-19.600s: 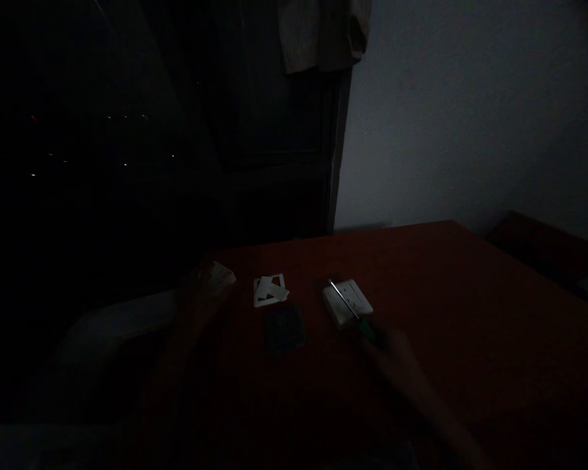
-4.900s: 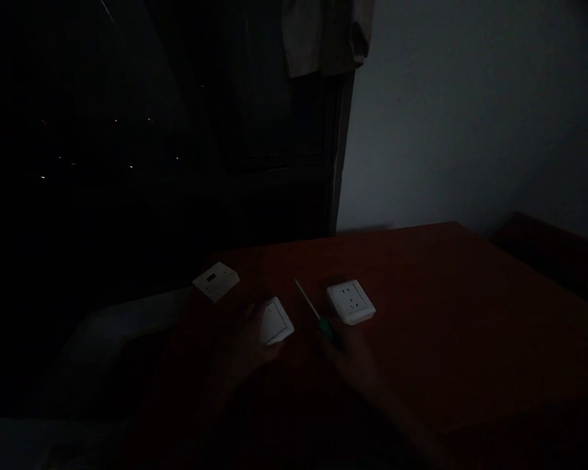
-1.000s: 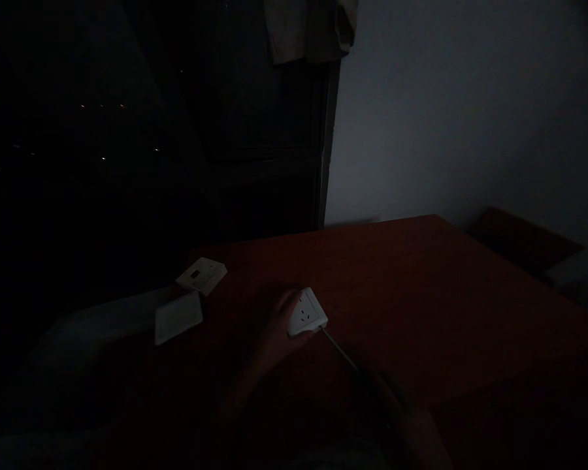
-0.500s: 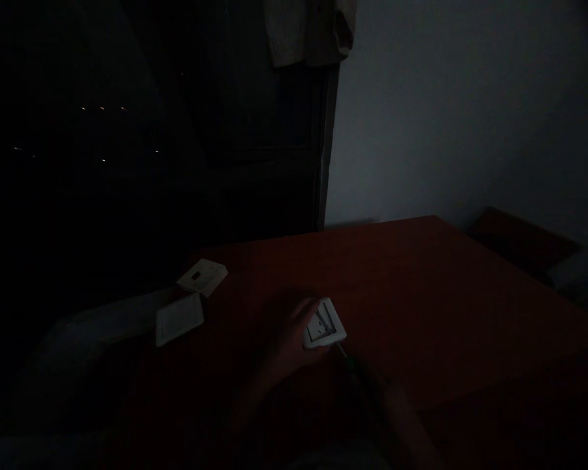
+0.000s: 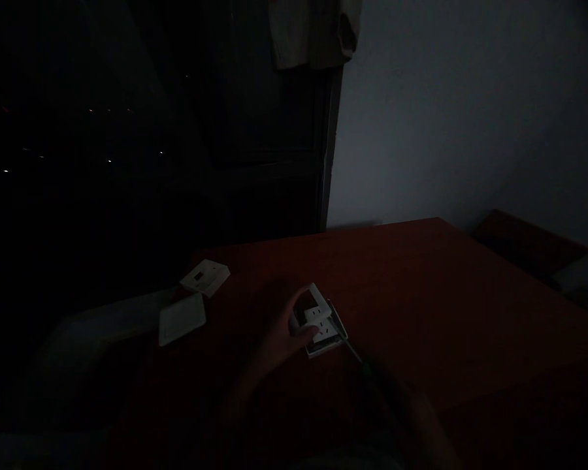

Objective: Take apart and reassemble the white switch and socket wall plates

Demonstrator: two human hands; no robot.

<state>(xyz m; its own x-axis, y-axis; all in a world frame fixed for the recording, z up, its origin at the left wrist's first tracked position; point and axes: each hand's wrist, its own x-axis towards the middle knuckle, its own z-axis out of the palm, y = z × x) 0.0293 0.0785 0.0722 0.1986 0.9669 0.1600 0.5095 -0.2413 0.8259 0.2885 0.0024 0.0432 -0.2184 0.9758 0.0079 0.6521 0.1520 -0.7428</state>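
Observation:
A white wall socket [image 5: 326, 334] lies face up on the table, very dim in this light. Its white cover frame [image 5: 318, 297] stands tilted up from the socket body, and my left hand [image 5: 280, 334] grips it between thumb and fingers at the left side. In my right hand [image 5: 396, 390], mostly lost in the dark, is a screwdriver [image 5: 353, 351] with a greenish handle. The screwdriver's tip reaches the frame and socket from the right; whether it touches both I cannot tell.
A reddish wooden table [image 5: 402, 274] spreads out beneath. Left of my hands lie a white box-like piece [image 5: 206, 277] and a flat white plate [image 5: 182, 318]. Behind are a dark window [image 5: 102, 137], hanging cloth [image 5: 313, 32] and a pale wall [image 5: 445, 111].
The cover frame has come up off the socket body, lifted and tilted by my left hand. The screwdriver's tip has moved up from the lower right corner to the gap between the parts.

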